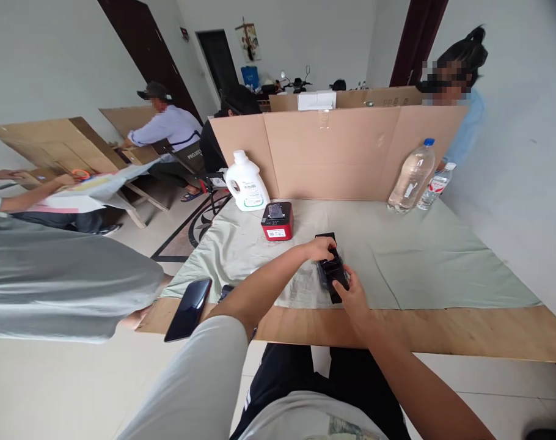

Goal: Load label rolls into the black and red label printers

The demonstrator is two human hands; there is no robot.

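Note:
A long black object (333, 269), which looks like an open narrow box or tray, lies on the cloth in front of me. Its exact kind is too dark to make out. My left hand (321, 249) reaches over its far part, fingers curled down and pinching at it. On the near right side, my right hand (355, 299) grips its edge, with the thumb on top and fingers along the side. To the left of both hands stands a small red and black box-shaped device (278, 229) with a white label and a greyish piece on top.
Pale green cloth (410, 269) covers most of the wooden table (443, 327). A white jug (248, 186) and two clear bottles (413, 177) stand before a cardboard screen (333, 156). A dark phone (189, 310) lies at the front left. Other people sit or stand around.

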